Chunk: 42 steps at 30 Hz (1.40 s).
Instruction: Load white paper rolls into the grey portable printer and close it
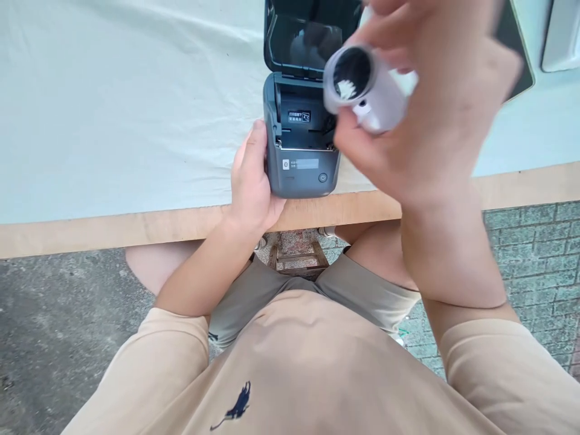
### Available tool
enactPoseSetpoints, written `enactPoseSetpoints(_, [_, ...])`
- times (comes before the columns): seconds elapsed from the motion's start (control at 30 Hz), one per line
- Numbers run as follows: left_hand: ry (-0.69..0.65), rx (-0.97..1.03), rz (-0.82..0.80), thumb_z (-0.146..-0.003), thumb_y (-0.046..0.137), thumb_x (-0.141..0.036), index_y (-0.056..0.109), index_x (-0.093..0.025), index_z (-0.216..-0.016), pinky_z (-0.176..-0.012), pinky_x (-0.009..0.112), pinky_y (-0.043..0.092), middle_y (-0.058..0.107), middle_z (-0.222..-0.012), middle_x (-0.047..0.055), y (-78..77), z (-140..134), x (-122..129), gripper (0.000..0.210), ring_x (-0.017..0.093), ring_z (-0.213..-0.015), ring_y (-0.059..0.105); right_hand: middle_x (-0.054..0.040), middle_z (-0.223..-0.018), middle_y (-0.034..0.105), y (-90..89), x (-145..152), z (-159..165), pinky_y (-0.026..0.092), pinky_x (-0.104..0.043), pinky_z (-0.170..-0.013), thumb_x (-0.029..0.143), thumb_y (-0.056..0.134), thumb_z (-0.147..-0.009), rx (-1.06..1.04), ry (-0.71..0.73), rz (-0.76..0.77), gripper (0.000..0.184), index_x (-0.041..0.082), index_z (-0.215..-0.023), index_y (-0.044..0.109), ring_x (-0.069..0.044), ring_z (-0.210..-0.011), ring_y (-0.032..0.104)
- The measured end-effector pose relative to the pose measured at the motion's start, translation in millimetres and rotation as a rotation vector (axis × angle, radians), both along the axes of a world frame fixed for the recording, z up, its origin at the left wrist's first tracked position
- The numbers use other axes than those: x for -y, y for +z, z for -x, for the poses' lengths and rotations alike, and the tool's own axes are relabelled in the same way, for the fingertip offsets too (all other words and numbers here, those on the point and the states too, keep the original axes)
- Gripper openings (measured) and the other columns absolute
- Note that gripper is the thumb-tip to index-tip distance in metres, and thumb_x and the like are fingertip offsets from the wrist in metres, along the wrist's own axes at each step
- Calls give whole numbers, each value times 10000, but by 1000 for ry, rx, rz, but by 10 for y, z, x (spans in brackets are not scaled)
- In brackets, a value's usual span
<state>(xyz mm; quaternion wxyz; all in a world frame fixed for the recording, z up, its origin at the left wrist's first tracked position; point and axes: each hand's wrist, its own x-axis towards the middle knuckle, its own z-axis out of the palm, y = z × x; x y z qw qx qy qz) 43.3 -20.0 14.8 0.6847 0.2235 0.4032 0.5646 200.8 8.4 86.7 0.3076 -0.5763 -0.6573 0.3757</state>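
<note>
A dark grey label printer lies at the table's front edge with its hinged lid swung up and back. Inside its bare paper bay a small printed sticker shows. My left hand grips the printer's left side, thumb along the edge. Above the printer's right side, my right hand pinches a white label roll, its round core turned toward me. The roll hides part of the printer's right edge, and some of my right fingers are blurred.
A pale cloth covers the table, leaving a wooden front edge bare. A dark flat object and a white object lie at the back right. Beneath the table is a wooden stool or frame.
</note>
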Motion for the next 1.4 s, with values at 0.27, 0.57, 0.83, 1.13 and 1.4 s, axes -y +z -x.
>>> enactPoseSetpoints(0.27, [-7, 16, -10, -964, 469, -436, 658, -234, -940, -991, 330, 505, 711, -967, 17, 17, -1, 16, 277, 233, -1120, 646, -54, -978, 624, 146, -53, 372, 401, -564, -906, 135, 430, -800, 927, 275, -258, 449, 278, -1212, 535, -352, -1046, 590])
enactPoseSetpoints(0.57, [-21, 26, -38, -985, 447, -400, 647, -210, -977, -1039, 361, 483, 699, -964, 10, 7, 6, 27, 276, 228, -1128, 630, -64, -1015, 652, 140, -62, 346, 397, -555, -883, 117, 411, -814, 980, 247, -311, 386, 259, -1133, 577, -364, -1101, 573])
enactPoseSetpoints(0.83, [-4, 108, -21, -986, 434, -399, 644, -203, -991, -1082, 330, 474, 699, -1041, 17, -23, 4, -10, 288, 216, -1247, 583, -34, -985, 665, 41, -12, 295, 355, -358, -693, 104, 439, -766, 932, 163, -438, 338, 234, -1044, 581, -226, -866, 629])
enactPoseSetpoints(1.13, [-130, 78, -58, -850, 615, -324, 603, -228, -1026, -1028, 406, 522, 688, -1005, 47, -31, 72, 28, 201, 283, -1235, 589, 10, -972, 710, -397, 151, 0, 434, -390, -852, 437, 543, -859, 280, 336, -898, 236, 223, -947, 584, -196, -988, 674])
enactPoseSetpoints(1.4, [-229, 42, -224, -771, 690, -205, 639, -224, -1029, -798, 384, 600, 699, -974, 27, -193, 126, 61, 264, 270, -1008, 698, -8, -943, 575, -167, 35, -51, 443, -377, -847, 513, 335, -971, 81, -85, -610, 429, 340, -1323, 507, -202, -992, 623])
